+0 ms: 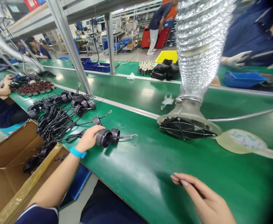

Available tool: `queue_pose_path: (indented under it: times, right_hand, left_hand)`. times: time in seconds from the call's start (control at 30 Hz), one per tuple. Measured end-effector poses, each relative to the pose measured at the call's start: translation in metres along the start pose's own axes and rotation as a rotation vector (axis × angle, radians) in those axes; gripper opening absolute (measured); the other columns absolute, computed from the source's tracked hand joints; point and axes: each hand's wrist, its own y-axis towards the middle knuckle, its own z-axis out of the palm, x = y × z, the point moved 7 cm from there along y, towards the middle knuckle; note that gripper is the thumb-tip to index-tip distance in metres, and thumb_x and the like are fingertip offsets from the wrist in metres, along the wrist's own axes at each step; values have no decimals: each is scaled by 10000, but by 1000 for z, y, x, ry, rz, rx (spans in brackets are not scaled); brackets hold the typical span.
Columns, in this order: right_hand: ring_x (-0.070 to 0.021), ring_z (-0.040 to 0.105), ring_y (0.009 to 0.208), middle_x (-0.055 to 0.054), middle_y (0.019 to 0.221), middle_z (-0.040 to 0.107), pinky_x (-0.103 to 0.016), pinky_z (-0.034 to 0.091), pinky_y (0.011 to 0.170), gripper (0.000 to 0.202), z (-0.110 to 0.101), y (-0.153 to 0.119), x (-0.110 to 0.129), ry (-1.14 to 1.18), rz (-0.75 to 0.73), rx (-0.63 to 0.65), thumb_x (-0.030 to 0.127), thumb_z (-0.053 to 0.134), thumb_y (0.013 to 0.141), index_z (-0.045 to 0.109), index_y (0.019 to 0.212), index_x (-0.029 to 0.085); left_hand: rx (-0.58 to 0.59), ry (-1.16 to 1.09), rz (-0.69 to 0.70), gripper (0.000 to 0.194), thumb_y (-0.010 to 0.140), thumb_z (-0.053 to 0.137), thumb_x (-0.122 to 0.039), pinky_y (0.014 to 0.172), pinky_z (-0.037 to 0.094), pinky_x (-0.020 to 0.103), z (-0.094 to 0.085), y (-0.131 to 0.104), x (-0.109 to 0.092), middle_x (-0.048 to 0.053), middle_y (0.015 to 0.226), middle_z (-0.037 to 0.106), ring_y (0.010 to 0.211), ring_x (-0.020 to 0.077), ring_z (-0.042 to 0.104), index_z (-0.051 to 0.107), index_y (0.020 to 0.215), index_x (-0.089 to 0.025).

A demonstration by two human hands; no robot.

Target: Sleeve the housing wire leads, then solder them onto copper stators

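My left hand (91, 137), with a blue band at the wrist, is closed on a black ring-shaped part (104, 138) above the green table. Right beside that part is another black connector (115, 136) with thin coloured wires pointing right. My right hand (192, 189) is over the table at the lower right, its thumb and fingertips pressed together; whether something small is between them cannot be made out. Behind my left hand lie a heap of coiled black cables (54, 121) and several black ring parts (79, 101).
An open cardboard box (7, 171) with black parts stands at the left. A duct hood with a round grille (183, 127) hangs over the table, near a pale fan-shaped paddle (241, 141). Metal posts (68, 43) rise behind the cables. People sit or stand around.
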Motion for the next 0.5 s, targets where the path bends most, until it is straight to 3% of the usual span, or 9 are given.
queue_pose_path:
  times: [0.07, 0.17, 0.3, 0.43, 0.5]
  right_hand:
    - [-203, 732, 714, -85, 778, 752, -249, 605, 682, 409, 2, 5, 8, 40, 16, -9, 550, 534, 842, 736, 839, 194]
    - [-189, 722, 731, -81, 793, 744, -267, 602, 689, 321, 15, 6, 31, 38, -84, -19, 426, 497, 891, 726, 860, 204]
    - [-212, 682, 980, -99, 1056, 708, -339, 579, 840, 266, 41, -3, 57, -119, -308, -36, 282, 474, 901, 659, 1082, 221]
    - [-245, 609, 1136, -148, 1255, 594, -399, 562, 899, 402, 54, -17, 52, -286, -281, -67, 242, 499, 873, 494, 1271, 189]
    - [-237, 628, 1100, -155, 1282, 564, -365, 585, 843, 409, 60, -27, 49, -315, -279, -24, 226, 499, 871, 481, 1279, 195]
  left_hand:
    - [38, -94, 14, 282, 801, 557, -338, 960, 455, 369, 35, -4, -5, 115, 1090, 665, 1035, 237, 602, 627, 1007, -159]
    - [101, -200, 9, 365, 838, 513, -460, 902, 467, 374, 78, -2, -11, 144, 1022, 648, 966, 243, 603, 604, 986, -139]
    - [368, -267, 142, 438, 799, 539, -587, 793, 486, 323, 125, -2, -48, 97, 829, 655, 806, 213, 613, 618, 799, -156]
    - [690, -364, 320, 345, 822, 569, -497, 788, 491, 285, 147, -11, -93, 96, 874, 669, 828, 199, 629, 643, 833, -160]
    - [667, -390, 323, 272, 832, 582, -415, 824, 490, 289, 142, -2, -103, 101, 918, 671, 880, 206, 631, 636, 881, -153]
